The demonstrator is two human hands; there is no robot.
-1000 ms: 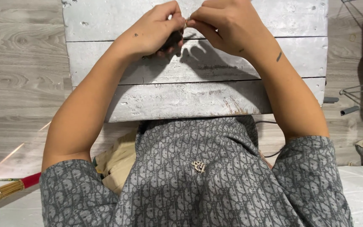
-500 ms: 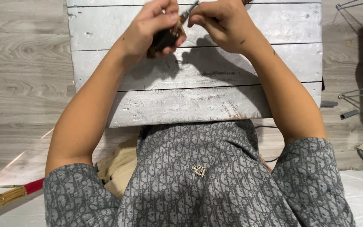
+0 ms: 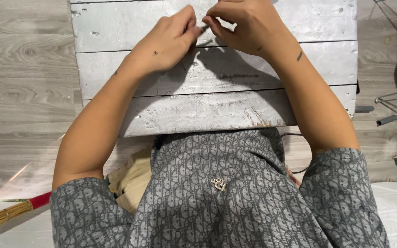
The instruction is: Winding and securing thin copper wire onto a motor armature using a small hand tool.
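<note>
Risk: the small grey piece point(image 3: 204, 28) is being pinched only at the fingertips above the board point(image 3: 217, 110); a slight slackening could let it slip and drop. The left hand point(image 3: 168, 41) is curling nearly closed, gripping the piece. The right hand point(image 3: 244, 25) is curling likewise, fingertips meeting it.

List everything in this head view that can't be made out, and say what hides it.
- Small grey item pinched between the left hand and right hand: too small, mostly covered by fingers; its kind is unclear.
- Whitewashed plank board: far end cut off by the top edge.
- Broom handle: runs off the left edge.
- Metal wire frame: cut by the right edge.
- Lap: hidden by the grey patterned shirt.
</note>
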